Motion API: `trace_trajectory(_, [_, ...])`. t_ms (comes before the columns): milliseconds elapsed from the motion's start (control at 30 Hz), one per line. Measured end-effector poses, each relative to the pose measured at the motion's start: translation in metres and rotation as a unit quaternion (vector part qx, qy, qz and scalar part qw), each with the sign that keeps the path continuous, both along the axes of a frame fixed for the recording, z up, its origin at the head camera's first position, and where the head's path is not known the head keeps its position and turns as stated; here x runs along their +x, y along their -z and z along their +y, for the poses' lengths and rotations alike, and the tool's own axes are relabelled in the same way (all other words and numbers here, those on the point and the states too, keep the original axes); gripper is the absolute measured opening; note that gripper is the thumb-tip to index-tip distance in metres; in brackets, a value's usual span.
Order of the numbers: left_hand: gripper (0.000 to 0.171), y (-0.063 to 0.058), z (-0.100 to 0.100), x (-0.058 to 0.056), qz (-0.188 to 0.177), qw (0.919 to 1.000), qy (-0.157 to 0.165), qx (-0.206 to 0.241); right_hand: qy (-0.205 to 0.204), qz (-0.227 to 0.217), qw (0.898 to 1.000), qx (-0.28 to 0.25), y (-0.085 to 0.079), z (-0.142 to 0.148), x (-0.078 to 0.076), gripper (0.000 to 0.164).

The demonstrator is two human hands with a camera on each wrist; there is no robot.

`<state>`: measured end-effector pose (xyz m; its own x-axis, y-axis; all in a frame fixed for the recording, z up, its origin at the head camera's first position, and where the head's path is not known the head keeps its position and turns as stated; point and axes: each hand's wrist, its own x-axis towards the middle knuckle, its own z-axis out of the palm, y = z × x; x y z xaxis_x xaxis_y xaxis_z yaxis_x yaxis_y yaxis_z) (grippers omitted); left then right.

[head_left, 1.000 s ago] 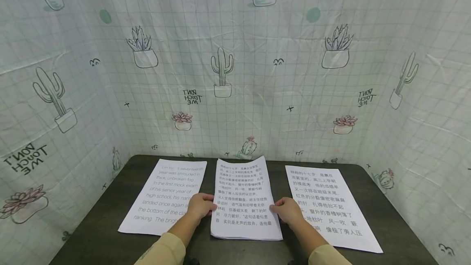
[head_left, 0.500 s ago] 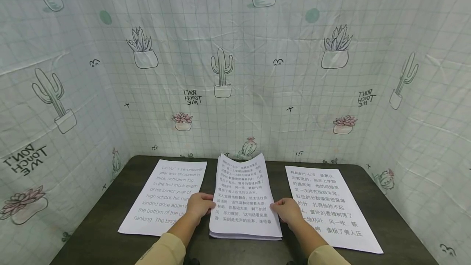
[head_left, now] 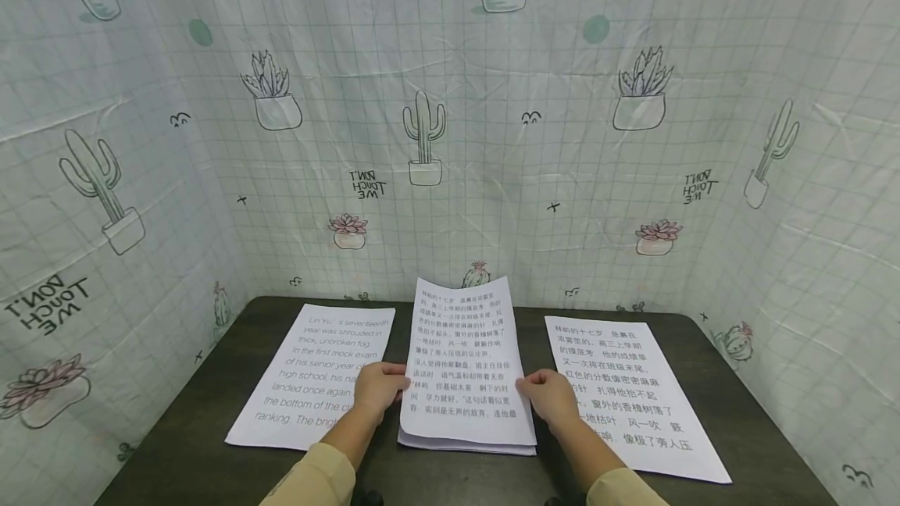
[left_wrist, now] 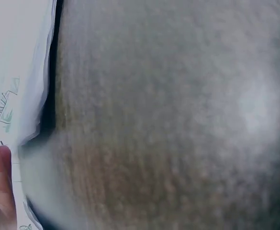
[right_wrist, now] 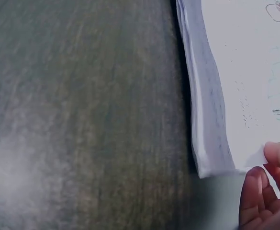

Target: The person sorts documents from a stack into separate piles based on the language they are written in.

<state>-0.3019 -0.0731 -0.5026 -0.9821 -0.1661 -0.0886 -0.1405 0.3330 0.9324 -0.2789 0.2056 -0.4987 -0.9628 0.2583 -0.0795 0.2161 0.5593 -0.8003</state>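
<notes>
In the head view, a printed sheet of paper [head_left: 464,373] with Chinese text is raised over a stack of paper [head_left: 485,448] in the middle of the table. Its far end tilts up and bows, the corners higher than the centre. My left hand [head_left: 378,390] pinches the sheet's left edge. On the opposite edge, my right hand [head_left: 551,397] pinches it between thumb and fingers. The right wrist view shows the right thumb [right_wrist: 278,154] on the sheet's margin, while the left wrist view catches only the left fingers [left_wrist: 0,177] at the paper's edge.
An English-text page [head_left: 309,381] lies to the left, partly behind the left hand. To the right lies a large-print Chinese page [head_left: 626,397], partly covered by the right forearm. Cactus-print cloth [head_left: 492,139] surrounds the dark table [head_left: 450,486] at the back and sides.
The top sheet has risen from the middle stack, its far end climbing higher against the cloth and its near edge separating from the pages beneath. Both hands have moved slightly up with it.
</notes>
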Motion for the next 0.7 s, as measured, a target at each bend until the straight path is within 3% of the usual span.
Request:
trace_trajectory(300, [0.033,0.0,-0.001,-0.003,-0.002,0.9974,0.011,0.071,0.001,0.011,0.999,-0.052,-0.005,0.0,-0.005,0.026])
trace_trajectory(533, [0.041,0.001,-0.001,-0.005,-0.006,0.9887,0.038,0.145,-0.018,-0.007,0.994,-0.111,-0.014,0.006,-0.009,0.034])
trace_trajectory(700, [0.045,-0.004,-0.004,-0.004,-0.021,0.9815,0.056,0.182,-0.042,-0.009,0.983,-0.177,-0.024,0.012,-0.007,0.04])
